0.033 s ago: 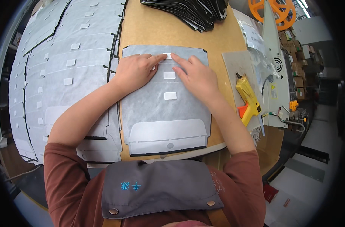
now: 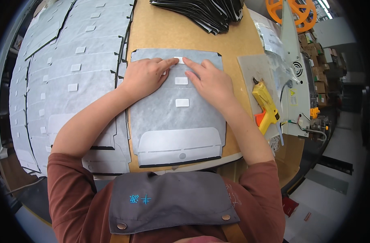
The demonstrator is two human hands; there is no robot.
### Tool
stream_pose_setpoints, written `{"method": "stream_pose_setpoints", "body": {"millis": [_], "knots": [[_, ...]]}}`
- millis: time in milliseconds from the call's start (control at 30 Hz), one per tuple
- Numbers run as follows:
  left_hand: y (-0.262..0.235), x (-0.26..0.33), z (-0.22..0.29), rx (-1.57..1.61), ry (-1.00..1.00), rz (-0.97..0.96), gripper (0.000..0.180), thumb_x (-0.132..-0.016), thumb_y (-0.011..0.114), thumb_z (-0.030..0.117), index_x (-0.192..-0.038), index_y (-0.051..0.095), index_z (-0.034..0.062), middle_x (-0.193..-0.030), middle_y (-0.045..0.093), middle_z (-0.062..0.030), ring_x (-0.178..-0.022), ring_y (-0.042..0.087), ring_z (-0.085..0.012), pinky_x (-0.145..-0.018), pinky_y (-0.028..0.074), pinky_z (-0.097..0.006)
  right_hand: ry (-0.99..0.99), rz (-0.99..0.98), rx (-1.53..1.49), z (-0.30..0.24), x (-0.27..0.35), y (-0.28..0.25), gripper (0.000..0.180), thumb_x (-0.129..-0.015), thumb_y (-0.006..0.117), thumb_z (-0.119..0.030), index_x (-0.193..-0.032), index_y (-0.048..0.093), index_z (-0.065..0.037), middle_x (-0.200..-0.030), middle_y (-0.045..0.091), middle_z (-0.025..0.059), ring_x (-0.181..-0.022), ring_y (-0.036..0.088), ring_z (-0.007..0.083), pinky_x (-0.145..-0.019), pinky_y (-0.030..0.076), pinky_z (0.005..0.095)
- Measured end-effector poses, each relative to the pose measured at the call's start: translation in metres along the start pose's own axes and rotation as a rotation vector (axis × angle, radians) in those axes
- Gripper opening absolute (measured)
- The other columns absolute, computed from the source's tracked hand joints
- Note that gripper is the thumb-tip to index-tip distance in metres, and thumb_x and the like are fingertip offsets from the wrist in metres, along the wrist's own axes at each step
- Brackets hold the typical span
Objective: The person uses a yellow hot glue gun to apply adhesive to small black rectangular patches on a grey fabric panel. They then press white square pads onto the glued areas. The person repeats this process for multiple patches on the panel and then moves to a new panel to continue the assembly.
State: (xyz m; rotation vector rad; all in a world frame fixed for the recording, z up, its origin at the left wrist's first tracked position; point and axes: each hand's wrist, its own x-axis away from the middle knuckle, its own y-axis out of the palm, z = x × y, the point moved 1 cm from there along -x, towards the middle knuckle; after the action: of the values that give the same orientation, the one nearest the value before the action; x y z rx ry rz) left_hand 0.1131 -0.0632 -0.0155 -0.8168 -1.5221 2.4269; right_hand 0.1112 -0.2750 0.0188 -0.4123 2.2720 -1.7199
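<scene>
Atop the grey panel [image 2: 156, 111], our left fingers [image 2: 173, 62] (grip unclear) and parted right fingers [image 2: 191, 64] flank a white tab [image 2: 181, 60].

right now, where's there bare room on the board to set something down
The board is bare between the black stack and the touched sheet; a narrow strip separates the right hand and pale mat. Crowded: left, overlapping sheets; right, glue gun on the mat.

1. Sheet [image 2: 160, 115] at the tabletop's [image 2: 172, 32] front edge.
2. Left hand [image 2: 145, 76] and right hand [image 2: 214, 83] on its far end, both touching a label [image 2: 181, 60].
3. Two more labels [image 2: 182, 103] nearer the front edge.
4. Overlapping sheets [image 2: 97, 50] over the tabletop's left side.
5. Pile [image 2: 207, 15] toward the far edge.
6. Glue gun [image 2: 267, 104] on a board [image 2: 249, 67] along the right edge.
</scene>
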Motion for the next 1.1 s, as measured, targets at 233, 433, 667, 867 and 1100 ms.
{"method": "stream_pose_setpoints", "body": {"millis": [233, 433, 667, 867, 1100], "knots": [[-0.024, -0.012, -0.012, 0.461, -0.175, -0.166, 0.030, -0.099, 0.056, 0.027, -0.124, 0.067, 0.0135, -0.070, 0.061, -0.0002, -0.063, 0.058, -0.0131, -0.060, 0.047, -0.030, -0.068, 0.038, 0.048, 0.012, -0.023, -0.006, 0.034, -0.095, 0.059, -0.041, -0.125, 0.066, -0.026, -0.093, 0.060, 0.0066, -0.079, 0.065, 0.0272, -0.068, 0.054, 0.0403], [-0.076, -0.009, -0.004, 0.980, -0.549, -0.237, 0.047, -0.106, 0.038, 0.037, -0.127, 0.064, 0.0051, -0.060, 0.030, 0.0075, -0.054, 0.028, -0.0049, -0.051, 0.027, -0.023, -0.262, 0.497, 0.106, -0.010, -0.092, 0.000, 0.039, -0.092, 0.061, -0.043, -0.120, 0.066, -0.016, -0.098, 0.062, 0.0047, -0.085, 0.065, 0.0249, -0.068, 0.053, 0.0399], [-0.106, 0.063, 0.014, 1.479, -0.928, -0.190, 0.049, -0.104, 0.036, 0.029, -0.141, 0.050, -0.0007, -0.055, 0.027, 0.0081, -0.045, 0.033, -0.0059, -0.042, 0.028, -0.020, -0.564, 0.587, 0.318, -0.023, -0.122, 0.044, 0.044, -0.089, 0.065, -0.043, -0.126, 0.061, -0.019, -0.092, 0.058, 0.0022, -0.081, 0.061, 0.0203, -0.064, 0.051, 0.0337], [-0.115, 0.108, 0.026, 1.687, -1.132, -0.150, 0.051, -0.101, 0.052, 0.016, -0.146, 0.040, -0.0031, -0.064, 0.040, 0.0043, -0.048, 0.039, -0.0043, -0.040, 0.034, -0.016, -0.597, 0.667, 0.195, -0.050, -0.100, 0.010, 0.044, -0.088, 0.064, -0.047, -0.122, 0.062, -0.018, -0.092, 0.057, 0.0009, -0.077, 0.056, 0.0183, -0.060, 0.045, 0.0326], [-0.116, 0.135, 0.026, 1.599, -1.084, -0.342, 0.040, -0.106, 0.046, 0.029, -0.125, 0.059, -0.0033, -0.061, 0.032, 0.0085, -0.049, 0.026, -0.0025, -0.041, 0.019, -0.019, -0.613, 0.654, 0.203, -0.045, -0.077, 0.022, 0.044, -0.087, 0.065, -0.045, -0.119, 0.061, -0.016, -0.090, 0.055, 0.0007, -0.074, 0.054, 0.0177, -0.059, 0.043, 0.0318]]}}
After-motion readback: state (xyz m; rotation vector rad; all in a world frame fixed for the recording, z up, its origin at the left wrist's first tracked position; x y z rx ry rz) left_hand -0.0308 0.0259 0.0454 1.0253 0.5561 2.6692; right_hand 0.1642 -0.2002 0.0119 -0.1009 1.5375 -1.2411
